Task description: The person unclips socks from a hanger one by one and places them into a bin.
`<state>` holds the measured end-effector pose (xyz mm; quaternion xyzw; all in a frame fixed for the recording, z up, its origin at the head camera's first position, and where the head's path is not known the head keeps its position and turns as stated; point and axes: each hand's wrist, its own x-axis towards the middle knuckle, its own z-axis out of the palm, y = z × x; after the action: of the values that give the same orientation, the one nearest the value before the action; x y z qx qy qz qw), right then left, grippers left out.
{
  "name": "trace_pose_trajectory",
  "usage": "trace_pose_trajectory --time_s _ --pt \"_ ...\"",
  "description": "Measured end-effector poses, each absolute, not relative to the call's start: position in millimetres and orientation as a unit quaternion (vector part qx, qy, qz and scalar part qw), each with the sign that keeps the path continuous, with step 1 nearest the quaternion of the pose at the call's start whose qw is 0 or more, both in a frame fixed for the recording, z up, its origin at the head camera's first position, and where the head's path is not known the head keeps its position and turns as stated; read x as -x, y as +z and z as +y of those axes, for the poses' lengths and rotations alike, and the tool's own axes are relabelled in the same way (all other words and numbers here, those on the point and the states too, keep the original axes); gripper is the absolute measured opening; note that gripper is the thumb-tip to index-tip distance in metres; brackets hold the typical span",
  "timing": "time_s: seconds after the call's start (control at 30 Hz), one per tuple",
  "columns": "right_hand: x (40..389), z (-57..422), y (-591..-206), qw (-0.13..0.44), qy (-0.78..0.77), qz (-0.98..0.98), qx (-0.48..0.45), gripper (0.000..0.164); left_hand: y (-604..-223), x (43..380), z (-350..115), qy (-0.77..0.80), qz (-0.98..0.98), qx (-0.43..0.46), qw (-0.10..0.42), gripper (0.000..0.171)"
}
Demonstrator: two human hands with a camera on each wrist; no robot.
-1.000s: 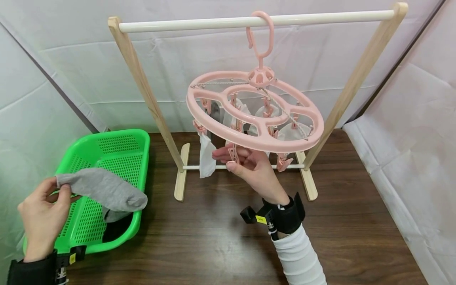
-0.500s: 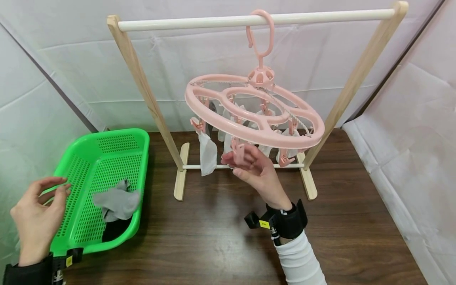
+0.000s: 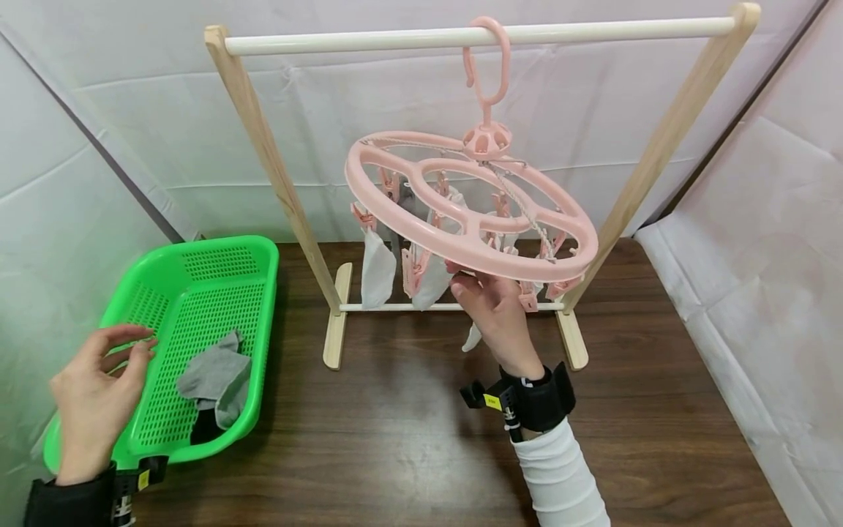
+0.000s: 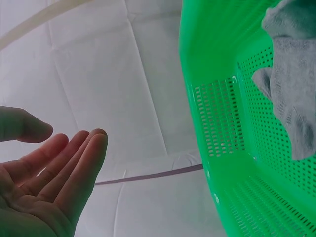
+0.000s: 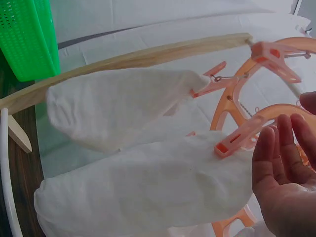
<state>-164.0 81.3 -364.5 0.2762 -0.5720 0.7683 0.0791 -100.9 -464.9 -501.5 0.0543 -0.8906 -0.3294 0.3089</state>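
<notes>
My left hand [image 3: 99, 399] hovers at the left rim of the green basket [image 3: 271, 293], fingers relaxed and holding nothing. Inside the basket lie grey socks [image 3: 214, 377] and a black piece of cloth [image 3: 206, 427]. My right hand [image 3: 497, 315] is under the front rim of the pink clip hanger [image 3: 421, 241]; whether it touches the rim I cannot tell. In the right wrist view its fingers [image 5: 291, 148] look loosely extended, with a pink clothespin [image 5: 239, 138] near the fingertips. White socks [image 5: 143, 187] hang from the hanger, and a dark grey one is partly hidden behind the ring.
The hanger hooks over the white rod [image 3: 369, 42] of a wooden stand [image 3: 276, 168]. A lower white bar [image 3: 356, 308] joins the stand's feet [image 3: 336, 318]. Around the brown table [image 3: 395, 439] are white cloth walls [image 3: 757, 219].
My left hand has let go of a grey sock, which dropped into the basket. The hanger has turned and tipped, and my right hand has shifted right, away from the clothespin it was at.
</notes>
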Motion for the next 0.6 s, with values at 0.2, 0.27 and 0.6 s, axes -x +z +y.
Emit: trace_pose_trajectory --time_s 0.2,0.27,0.6 --pt "171 84 -364 0.095 0.769 -0.573 -0.268 0.049 -473 91 -420 -0.331 -0.900 -0.031 0.283 0.034" --pt "182 85 -371 0.113 0.772 -0.556 -0.286 0.062 -464 88 -405 -0.332 -0.902 -0.021 0.275 0.034" --pt "193 74 -349 0.130 0.719 -0.617 -0.293 0.056 -447 80 -368 -0.347 -0.903 0.049 0.248 0.034"
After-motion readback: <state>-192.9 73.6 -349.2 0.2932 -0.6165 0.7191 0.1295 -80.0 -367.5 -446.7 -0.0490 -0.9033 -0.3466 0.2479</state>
